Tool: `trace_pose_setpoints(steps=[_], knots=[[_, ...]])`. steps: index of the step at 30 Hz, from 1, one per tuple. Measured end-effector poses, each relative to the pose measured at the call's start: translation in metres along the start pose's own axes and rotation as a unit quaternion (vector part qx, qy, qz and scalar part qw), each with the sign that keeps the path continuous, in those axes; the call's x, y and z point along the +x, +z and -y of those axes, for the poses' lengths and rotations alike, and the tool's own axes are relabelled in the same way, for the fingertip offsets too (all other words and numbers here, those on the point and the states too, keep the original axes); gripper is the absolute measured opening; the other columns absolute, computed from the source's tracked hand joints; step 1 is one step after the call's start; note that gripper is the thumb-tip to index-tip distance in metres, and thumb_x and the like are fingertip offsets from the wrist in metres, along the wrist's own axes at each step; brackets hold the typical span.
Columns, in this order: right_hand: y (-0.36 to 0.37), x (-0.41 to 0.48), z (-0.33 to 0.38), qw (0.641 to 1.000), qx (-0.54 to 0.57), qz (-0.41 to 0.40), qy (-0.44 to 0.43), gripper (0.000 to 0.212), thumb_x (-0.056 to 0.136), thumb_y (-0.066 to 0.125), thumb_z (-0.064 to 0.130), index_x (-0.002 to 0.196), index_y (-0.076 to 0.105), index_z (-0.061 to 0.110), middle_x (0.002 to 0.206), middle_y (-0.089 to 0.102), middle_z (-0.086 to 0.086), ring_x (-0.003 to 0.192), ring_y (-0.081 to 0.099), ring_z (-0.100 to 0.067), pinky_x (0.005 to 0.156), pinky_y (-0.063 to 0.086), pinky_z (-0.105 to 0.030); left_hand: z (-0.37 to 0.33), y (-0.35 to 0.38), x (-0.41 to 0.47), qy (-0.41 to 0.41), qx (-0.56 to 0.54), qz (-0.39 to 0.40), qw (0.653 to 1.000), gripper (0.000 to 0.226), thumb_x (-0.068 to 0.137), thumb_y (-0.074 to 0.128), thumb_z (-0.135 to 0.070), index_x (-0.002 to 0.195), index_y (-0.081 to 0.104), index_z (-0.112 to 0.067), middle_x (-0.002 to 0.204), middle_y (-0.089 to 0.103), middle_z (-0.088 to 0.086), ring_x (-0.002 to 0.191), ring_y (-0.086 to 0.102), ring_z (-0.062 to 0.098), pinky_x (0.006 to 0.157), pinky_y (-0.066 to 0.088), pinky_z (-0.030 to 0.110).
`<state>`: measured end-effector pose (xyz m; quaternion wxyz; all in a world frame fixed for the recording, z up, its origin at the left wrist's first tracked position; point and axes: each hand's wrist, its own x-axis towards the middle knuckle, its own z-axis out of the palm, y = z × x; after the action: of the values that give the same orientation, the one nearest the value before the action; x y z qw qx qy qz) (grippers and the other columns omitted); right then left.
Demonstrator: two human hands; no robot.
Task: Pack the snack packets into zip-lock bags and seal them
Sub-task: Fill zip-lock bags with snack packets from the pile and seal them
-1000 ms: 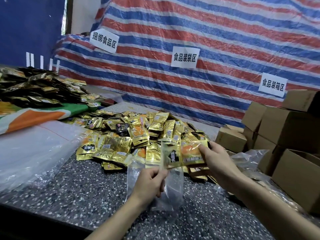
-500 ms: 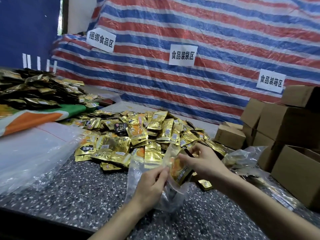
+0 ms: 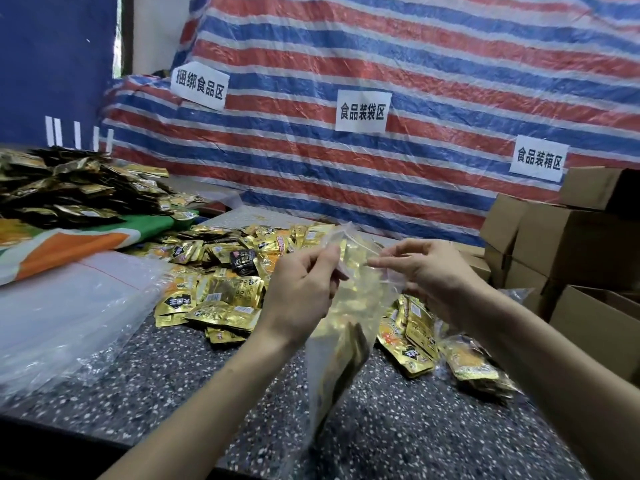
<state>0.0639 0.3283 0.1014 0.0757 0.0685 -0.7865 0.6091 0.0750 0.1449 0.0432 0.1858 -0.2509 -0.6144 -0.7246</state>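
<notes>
Hands: the left hand (image 3: 304, 296) is pinching the left side of the mouth of a clear zip-lock bag (image 3: 327, 393), thumb against curled forefinger. The right hand (image 3: 433, 271) is pinching the right side of the same mouth, its remaining fingers spreading loosely. The hands are staying apart from each other, and the bag is hanging between them above the desk (image 3: 173, 375).

Bag contents: gold snack packets (image 3: 349, 348) are sitting in the lower half of the bag, standing on edge. Whether the mouth is closed cannot be told.

Loose stock: a pile of gold packets (image 3: 225, 292) is lying on the desk behind and to the left of the bag. More packets (image 3: 412, 341) are lying just to its right.

Supplies: a stack of clear plastic bags (image 3: 62, 306) is lying at the desk's left end.

Surroundings: cardboard boxes (image 3: 571, 237) are standing stacked at the right. A red, white and blue striped tarp (image 3: 415, 64) is hanging behind, carrying white paper labels (image 3: 362, 110).
</notes>
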Motion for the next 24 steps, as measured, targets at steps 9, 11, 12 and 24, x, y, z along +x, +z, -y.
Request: trace_pose_setpoints(steps=[9,11,12,24], knots=[[0.0,0.0,-0.009,0.995,0.076,-0.026,-0.065,0.04,0.073,0.071,0.049,0.089,0.073,0.012,0.084,0.076,-0.003,0.075,0.071,-0.019,0.061,0.059,-0.033,-0.002,-0.004,0.003,0.006,-0.001,0.003,1.0,0.044,0.104,0.047,-0.026,0.063,0.056,-0.013,0.056,0.047,0.002,0.047,0.043,0.013,0.042,0.035,0.02],[-0.004,0.003,-0.022,0.995,0.077,-0.046,-0.043,0.064,0.079,0.055,0.068,0.103,0.067,0.01,0.09,0.075,-0.005,0.074,0.07,-0.019,0.056,0.058,-0.033,0.002,-0.004,0.002,0.001,0.006,-0.005,1.0,0.042,0.105,0.046,-0.026,0.066,0.053,-0.011,0.059,0.049,0.003,0.047,0.044,0.014,0.043,0.036,0.019],[-0.007,0.004,-0.032,0.996,0.036,-0.068,-0.034,0.063,0.083,0.052,0.067,0.105,0.065,0.01,0.095,0.075,-0.008,0.076,0.071,-0.02,0.058,0.058,-0.034,0.004,-0.005,0.002,-0.004,0.005,-0.009,1.0,0.041,0.105,0.046,-0.026,0.067,0.053,-0.011,0.059,0.05,0.002,0.048,0.045,0.014,0.044,0.037,0.019],[-0.032,-0.01,-0.167,0.873,-0.446,-0.106,0.17,0.11,0.071,0.076,0.065,0.147,0.025,0.003,0.151,0.039,-0.014,0.137,0.04,-0.028,0.116,0.036,-0.046,0.009,-0.008,0.001,-0.033,-0.021,-0.005,0.999,0.036,0.104,0.047,-0.024,0.073,0.057,-0.007,0.059,0.05,-0.001,0.046,0.045,0.012,0.042,0.037,0.016]])
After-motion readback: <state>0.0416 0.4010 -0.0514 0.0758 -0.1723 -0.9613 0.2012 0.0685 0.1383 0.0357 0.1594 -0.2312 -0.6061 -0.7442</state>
